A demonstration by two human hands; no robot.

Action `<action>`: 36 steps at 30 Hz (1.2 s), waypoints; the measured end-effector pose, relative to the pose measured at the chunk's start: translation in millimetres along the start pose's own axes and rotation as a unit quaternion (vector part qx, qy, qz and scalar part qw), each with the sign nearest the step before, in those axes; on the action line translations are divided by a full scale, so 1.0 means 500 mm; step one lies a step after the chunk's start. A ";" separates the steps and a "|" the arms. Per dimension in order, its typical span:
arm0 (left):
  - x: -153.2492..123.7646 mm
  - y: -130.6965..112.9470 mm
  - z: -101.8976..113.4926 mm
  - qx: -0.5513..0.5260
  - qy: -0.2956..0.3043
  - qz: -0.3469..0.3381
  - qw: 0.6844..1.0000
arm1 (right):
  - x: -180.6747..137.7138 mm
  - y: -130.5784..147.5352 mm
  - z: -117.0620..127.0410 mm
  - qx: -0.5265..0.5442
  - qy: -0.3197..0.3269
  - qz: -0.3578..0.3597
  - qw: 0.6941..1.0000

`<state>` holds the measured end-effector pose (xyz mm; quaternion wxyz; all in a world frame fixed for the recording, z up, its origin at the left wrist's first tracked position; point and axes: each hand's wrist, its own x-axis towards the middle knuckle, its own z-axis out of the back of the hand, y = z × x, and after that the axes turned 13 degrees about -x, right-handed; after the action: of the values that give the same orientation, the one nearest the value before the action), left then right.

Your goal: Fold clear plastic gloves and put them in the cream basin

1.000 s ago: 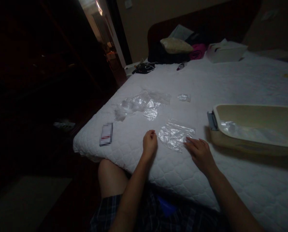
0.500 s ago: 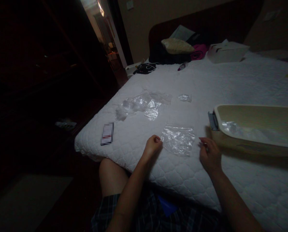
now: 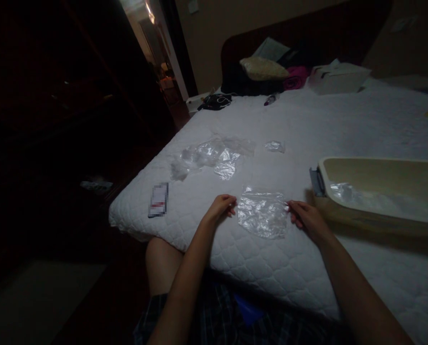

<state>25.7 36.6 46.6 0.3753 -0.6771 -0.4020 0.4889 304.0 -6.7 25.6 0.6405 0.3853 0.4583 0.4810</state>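
A clear plastic bag (image 3: 262,213) lies flat on the white quilted bed (image 3: 307,124) near its front edge. My left hand (image 3: 221,205) pinches the bag's left edge with curled fingers. On the opposite side, my right hand (image 3: 305,218) grips the right edge, fingers closed on the plastic. Both forearms reach in from below.
A beige tub (image 3: 379,191) holding more clear plastic sits right of my hands. Crumpled clear bags (image 3: 212,157) and a small scrap (image 3: 274,146) lie further back. A phone (image 3: 158,199) rests at the bed's left corner. Pillows, clothes and a white box (image 3: 338,76) line the headboard.
Both hands moved in from beside the bag and took hold of its left and right edges; the bag shifted slightly toward me.
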 end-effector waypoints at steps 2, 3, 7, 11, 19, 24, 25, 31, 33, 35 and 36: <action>0.023 -0.006 -0.003 -0.003 0.033 0.006 0.999 | 0.013 -0.001 -0.003 0.008 0.008 -0.007 1.000; 0.032 -0.008 -0.004 -0.006 0.045 0.008 0.999 | 0.020 -0.003 -0.005 0.014 0.007 -0.010 1.000; 0.058 -0.010 -0.004 -0.011 0.078 0.017 0.997 | 0.039 -0.010 -0.015 0.038 -0.013 -0.014 0.999; 0.069 -0.010 -0.004 0.002 0.111 0.014 0.994 | 0.041 -0.006 -0.021 0.046 -0.025 -0.017 0.998; 0.052 -0.012 -0.011 0.019 0.110 -0.015 0.994 | 0.027 -0.001 -0.003 0.092 0.008 0.043 0.995; 0.055 -0.004 -0.008 0.009 0.114 -0.026 0.993 | 0.009 0.009 -0.006 0.051 0.028 0.019 0.998; 0.056 -0.001 -0.007 0.010 0.112 -0.027 0.993 | 0.008 0.010 -0.009 0.044 0.022 0.017 0.999; 0.064 0.013 0.002 0.007 0.102 -0.024 0.995 | 0.022 -0.005 -0.018 -0.018 -0.031 0.069 0.997; 0.066 0.015 0.005 0.001 0.111 -0.028 0.993 | 0.026 -0.010 -0.018 -0.030 -0.034 0.081 0.996; 0.067 0.016 0.005 0.000 0.119 -0.026 0.993 | 0.026 -0.012 -0.019 -0.038 -0.035 0.087 0.995; 0.067 0.015 0.005 0.001 0.120 -0.023 0.993 | 0.025 -0.012 -0.020 -0.038 -0.036 0.087 0.995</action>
<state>31.2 64.4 27.0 0.4328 -0.7209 -0.3692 0.3958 297.6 4.4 14.5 0.6261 0.4163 0.3814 0.5377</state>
